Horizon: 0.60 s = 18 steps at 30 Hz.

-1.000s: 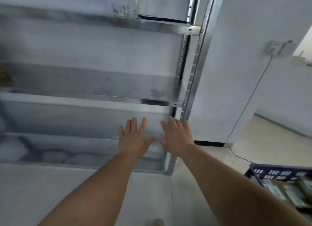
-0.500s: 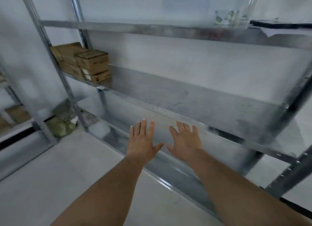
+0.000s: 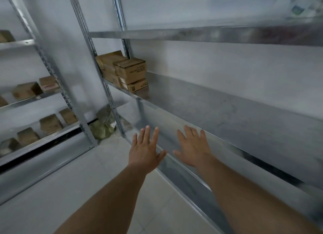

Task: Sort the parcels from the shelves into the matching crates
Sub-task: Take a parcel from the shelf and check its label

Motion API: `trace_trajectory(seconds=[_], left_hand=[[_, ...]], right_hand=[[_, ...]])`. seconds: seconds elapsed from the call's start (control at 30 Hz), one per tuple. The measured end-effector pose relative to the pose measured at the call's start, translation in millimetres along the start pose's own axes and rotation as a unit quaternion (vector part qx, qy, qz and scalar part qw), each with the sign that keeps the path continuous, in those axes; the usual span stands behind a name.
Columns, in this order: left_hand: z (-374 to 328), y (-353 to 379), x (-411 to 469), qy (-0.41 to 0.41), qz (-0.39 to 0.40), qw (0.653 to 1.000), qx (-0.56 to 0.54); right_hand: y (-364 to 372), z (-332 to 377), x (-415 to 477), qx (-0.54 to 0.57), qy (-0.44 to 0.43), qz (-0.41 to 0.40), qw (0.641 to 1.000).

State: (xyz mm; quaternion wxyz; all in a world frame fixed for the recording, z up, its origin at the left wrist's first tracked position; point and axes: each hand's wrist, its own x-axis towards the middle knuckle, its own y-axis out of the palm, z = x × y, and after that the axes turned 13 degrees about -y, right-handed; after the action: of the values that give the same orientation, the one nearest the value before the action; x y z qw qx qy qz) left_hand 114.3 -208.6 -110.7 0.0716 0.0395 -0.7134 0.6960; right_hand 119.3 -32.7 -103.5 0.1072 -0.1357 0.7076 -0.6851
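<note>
A stack of brown cardboard parcels sits at the left end of the middle shelf of a metal rack. My left hand and my right hand are stretched out in front of me, fingers straight and spread, holding nothing. Both hover in front of the lower part of the rack, well to the right of and below the parcels. No crate is in view.
A second metal rack on the left carries several more cardboard parcels on its shelves. A greenish bag lies on the floor in the corner between the racks. A clear packet lies on the top shelf at right.
My view has swung left from the rack's right end to its left end; the purple crate has dropped out of view and the parcels have come in. Both hands stay open and empty.
</note>
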Motion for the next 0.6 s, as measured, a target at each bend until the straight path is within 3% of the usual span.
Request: trace_trajectory(seconds=[0.3,0.6], left_hand=[[51,23,70,-0.034,-0.001,0.999,-0.014],[153,22,187,-0.066,0.008,0.997,-0.036]], right_hand=[[0,18,96,-0.026,-0.041,-0.005,0.999],[-31,66,237,-0.059,-0.044,0.015,0.997]])
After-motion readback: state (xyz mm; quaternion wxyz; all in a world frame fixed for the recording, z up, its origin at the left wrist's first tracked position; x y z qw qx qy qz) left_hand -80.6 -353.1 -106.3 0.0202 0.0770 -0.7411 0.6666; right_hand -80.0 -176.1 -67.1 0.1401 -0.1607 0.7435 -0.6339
